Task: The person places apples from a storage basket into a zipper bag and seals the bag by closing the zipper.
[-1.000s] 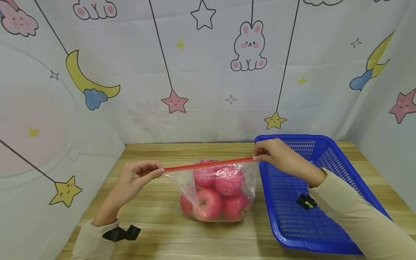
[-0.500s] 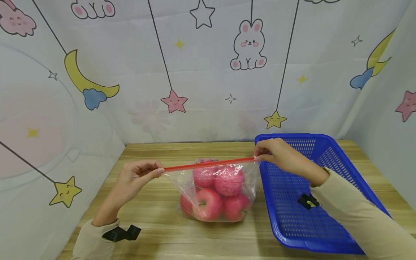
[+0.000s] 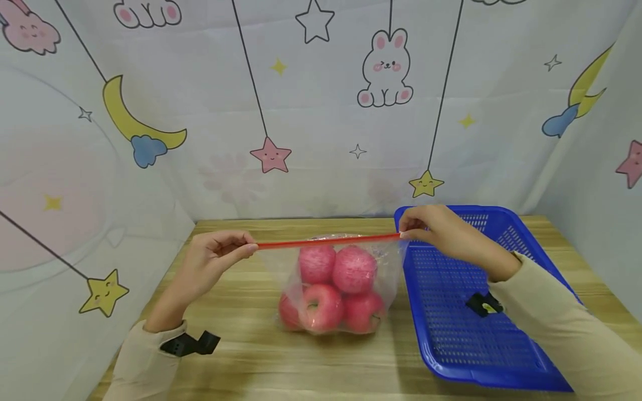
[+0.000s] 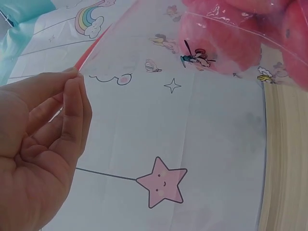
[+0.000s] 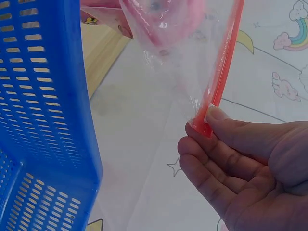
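A clear plastic zip bag with a red zip strip along its top holds several red apples. My left hand pinches the strip's left end between thumb and fingers, and the left wrist view shows that hand at the bag's corner. At the other end, my right hand pinches the strip's right corner. In the right wrist view, the thumb and forefinger of this hand grip the red end. The strip is stretched straight between both hands, with the apples hanging or resting below it.
A blue perforated plastic basket stands on the wooden table at the right, under my right forearm. White cloth printed with stars, moons and a rabbit surrounds the table at the back and sides.
Both hands have risen slightly with the red strip, and the right hand has shifted a little to the right. The bag's upper part is drawn up straighter over the apples.
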Available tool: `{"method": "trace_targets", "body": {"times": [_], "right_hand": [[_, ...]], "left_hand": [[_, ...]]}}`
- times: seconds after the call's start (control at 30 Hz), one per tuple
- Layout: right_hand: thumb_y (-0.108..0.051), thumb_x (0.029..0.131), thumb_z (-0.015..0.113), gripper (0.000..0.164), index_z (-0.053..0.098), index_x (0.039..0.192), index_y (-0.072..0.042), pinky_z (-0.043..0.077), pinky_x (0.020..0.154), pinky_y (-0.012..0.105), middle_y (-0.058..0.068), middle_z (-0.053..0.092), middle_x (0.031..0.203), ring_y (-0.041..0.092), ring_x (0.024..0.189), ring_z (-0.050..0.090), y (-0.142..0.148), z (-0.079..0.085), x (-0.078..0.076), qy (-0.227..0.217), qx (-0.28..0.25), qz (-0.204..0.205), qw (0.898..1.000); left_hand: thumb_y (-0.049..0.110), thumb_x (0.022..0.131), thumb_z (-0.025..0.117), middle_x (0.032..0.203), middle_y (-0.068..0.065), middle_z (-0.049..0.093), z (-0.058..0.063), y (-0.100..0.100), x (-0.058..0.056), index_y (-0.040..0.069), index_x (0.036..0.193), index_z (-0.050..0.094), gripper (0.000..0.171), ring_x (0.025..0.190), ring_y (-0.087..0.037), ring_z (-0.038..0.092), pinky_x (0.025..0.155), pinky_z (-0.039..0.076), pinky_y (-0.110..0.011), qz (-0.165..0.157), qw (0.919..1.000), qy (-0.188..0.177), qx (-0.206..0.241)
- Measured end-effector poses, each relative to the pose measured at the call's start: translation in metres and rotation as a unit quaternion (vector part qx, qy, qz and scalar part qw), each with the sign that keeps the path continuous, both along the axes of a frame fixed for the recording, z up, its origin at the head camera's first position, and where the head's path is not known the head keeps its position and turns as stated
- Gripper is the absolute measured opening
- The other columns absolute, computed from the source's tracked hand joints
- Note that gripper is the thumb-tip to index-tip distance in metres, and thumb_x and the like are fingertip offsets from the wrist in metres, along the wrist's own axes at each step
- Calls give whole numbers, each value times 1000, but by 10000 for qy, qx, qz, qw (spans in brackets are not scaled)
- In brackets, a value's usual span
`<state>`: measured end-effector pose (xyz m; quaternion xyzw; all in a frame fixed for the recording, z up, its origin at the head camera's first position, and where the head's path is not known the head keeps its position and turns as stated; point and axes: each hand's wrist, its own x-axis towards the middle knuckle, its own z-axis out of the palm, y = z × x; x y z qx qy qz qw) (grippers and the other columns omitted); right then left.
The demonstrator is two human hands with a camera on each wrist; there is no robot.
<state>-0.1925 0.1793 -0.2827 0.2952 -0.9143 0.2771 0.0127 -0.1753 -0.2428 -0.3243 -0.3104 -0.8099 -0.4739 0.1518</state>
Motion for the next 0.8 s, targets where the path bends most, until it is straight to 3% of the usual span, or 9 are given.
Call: {"method": "trace_targets", "body": {"times": [0.3,0.53,0.67,0.8], "right_hand": [[-7,95,66,4,67,92,-4,52,72,37,1,66,84,15,77,61,3,8,-5,42,108,-116,9999],[-3,96,63,4,65,99,-1,52,78,44,8,67,92,23,86,63,-2,11,-13,237,59,-424,9988],[-1,95,64,5,64,100,0,52,78,46,12,67,95,27,87,63,-7,9,-19,615,29,-611,9962],[1,94,64,5,63,99,1,52,76,45,13,66,94,28,86,63,-11,6,-22,770,52,-667,9948]], "left_hand": [[0,92,69,82,-3,68,9,4,-19,9,95,73,11,66,-13,58,59,48,-22,146,9998,27,-93],[7,94,67,88,-7,69,11,9,-46,5,99,73,7,76,-12,61,69,49,-20,456,9987,-195,-86],[1,93,67,86,-13,69,16,21,-61,-4,97,71,7,74,-9,59,67,47,-18,555,9984,3,72],[-5,92,65,85,-19,68,26,33,-66,-12,94,69,8,73,-5,59,68,48,-16,564,9980,173,233]]}}
